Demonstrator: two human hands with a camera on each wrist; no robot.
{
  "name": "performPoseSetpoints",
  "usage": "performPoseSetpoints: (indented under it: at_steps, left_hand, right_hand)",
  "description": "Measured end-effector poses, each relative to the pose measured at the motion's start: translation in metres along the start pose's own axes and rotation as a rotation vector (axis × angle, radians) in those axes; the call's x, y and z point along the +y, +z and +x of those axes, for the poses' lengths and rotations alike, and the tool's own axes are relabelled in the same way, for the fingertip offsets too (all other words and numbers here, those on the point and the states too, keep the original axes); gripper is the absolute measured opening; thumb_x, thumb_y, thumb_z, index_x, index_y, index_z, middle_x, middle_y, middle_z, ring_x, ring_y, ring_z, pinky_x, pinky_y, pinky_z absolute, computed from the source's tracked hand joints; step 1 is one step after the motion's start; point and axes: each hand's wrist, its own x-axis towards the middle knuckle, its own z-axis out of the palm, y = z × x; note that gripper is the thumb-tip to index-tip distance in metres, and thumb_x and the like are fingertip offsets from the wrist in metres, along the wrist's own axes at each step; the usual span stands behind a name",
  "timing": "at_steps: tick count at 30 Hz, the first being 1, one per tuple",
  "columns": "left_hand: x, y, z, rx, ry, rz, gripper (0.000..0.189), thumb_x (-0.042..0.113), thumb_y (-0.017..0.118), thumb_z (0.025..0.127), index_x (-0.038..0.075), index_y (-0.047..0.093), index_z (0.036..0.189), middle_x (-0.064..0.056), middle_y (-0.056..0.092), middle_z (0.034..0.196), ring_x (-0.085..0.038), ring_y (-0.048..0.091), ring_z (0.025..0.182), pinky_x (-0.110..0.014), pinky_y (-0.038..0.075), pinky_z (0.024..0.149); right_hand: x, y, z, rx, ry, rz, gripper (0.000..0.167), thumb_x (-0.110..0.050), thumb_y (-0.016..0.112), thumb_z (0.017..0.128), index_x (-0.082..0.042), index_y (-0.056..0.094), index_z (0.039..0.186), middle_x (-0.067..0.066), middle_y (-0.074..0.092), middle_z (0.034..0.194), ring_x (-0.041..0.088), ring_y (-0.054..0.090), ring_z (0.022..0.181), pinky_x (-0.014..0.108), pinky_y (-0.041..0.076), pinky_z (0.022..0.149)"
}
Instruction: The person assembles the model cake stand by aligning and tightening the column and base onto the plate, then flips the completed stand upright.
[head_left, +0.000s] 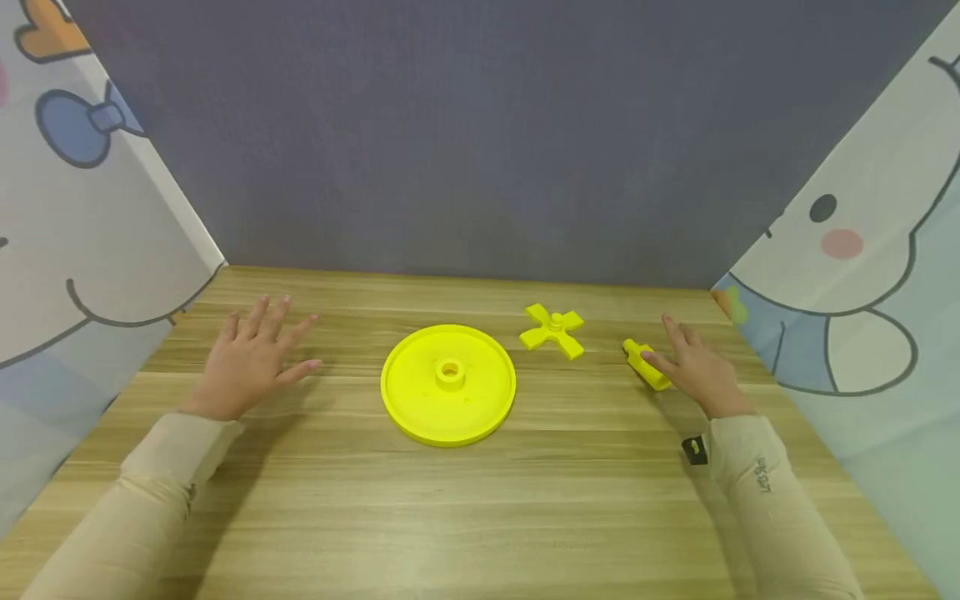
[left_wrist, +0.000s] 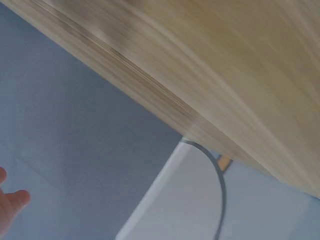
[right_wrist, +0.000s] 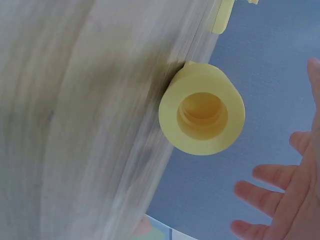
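A bright yellow round disc [head_left: 408,404] with a raised rim and a short hollow hub lies mid-table. Behind it to the right is a yellow four-armed cross piece [head_left: 556,325] with a central peg. Farther right, a yellow hollow cylinder [head_left: 643,365] lies on its side, its narrower end pointing away; the right wrist view looks into its round opening. My right hand [head_left: 701,375] hovers beside this cylinder, fingers spread, its thumb overlapping it in the head view. Left of the disc, my left hand [head_left: 243,362] is held over the table with fingers spread, holding nothing.
The wood-grain table [head_left: 450,517] meets a dark grey panel [head_left: 465,150] at the back. Cartoon-printed cloth walls stand at the left [head_left: 135,225] and right [head_left: 877,275]. A small black piece [head_left: 694,451] shows at the right cuff.
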Motion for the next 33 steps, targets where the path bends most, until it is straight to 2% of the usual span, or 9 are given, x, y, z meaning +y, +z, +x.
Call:
performPoseSetpoints:
  at_steps: [4,12,18,26,33]
  left_hand:
    - [0.009,0.000,0.003,-0.039,0.018,-0.039,0.069,0.055,0.052,0.093,0.011,0.041,0.145,-0.031,0.027,0.149,-0.052,0.021,0.136,-0.072,0.022,0.101]
    - [0.024,0.003,0.008,-0.108,0.063,-0.096,0.067,0.052,0.053,0.094,0.010,0.041,0.145,-0.030,0.026,0.150,-0.052,0.019,0.137,-0.070,0.022,0.102]
    - [0.033,0.007,0.010,-0.127,0.093,-0.116,0.067,0.048,0.055,0.093,0.009,0.041,0.146,-0.028,0.026,0.151,-0.051,0.019,0.137,-0.070,0.024,0.102]
    - [0.039,0.012,0.013,-0.139,0.108,-0.156,0.065,0.049,0.050,0.096,0.008,0.040,0.146,-0.027,0.027,0.151,-0.050,0.018,0.138,-0.068,0.022,0.104]
    - [0.046,0.015,0.017,-0.203,0.135,-0.208,0.066,0.048,0.049,0.097,0.006,0.038,0.147,-0.023,0.028,0.152,-0.046,0.019,0.139,-0.067,0.022,0.105]
  right_hand:
    - [0.001,0.002,0.001,-0.041,0.015,0.070,0.086,-0.058,0.039,0.097,0.003,0.011,0.151,0.041,0.021,0.144,0.060,0.037,0.120,0.071,0.038,0.085]
    - [0.002,0.007,0.003,-0.058,-0.027,0.145,0.083,-0.048,0.049,0.097,0.009,0.016,0.148,0.041,0.023,0.144,0.059,0.029,0.126,0.068,0.027,0.099]
    - [0.004,0.013,0.004,-0.044,-0.033,0.136,0.077,-0.037,0.057,0.096,0.011,0.023,0.145,0.041,0.031,0.140,0.058,0.035,0.122,0.067,0.032,0.097]
    - [0.003,0.014,0.004,-0.075,-0.021,0.211,0.079,-0.031,0.062,0.093,0.014,0.024,0.144,0.043,0.037,0.133,0.059,0.039,0.119,0.066,0.034,0.096]
    - [0.008,0.017,0.006,-0.081,-0.010,0.236,0.077,-0.026,0.064,0.089,0.014,0.026,0.143,0.042,0.042,0.129,0.056,0.046,0.114,0.064,0.037,0.094]
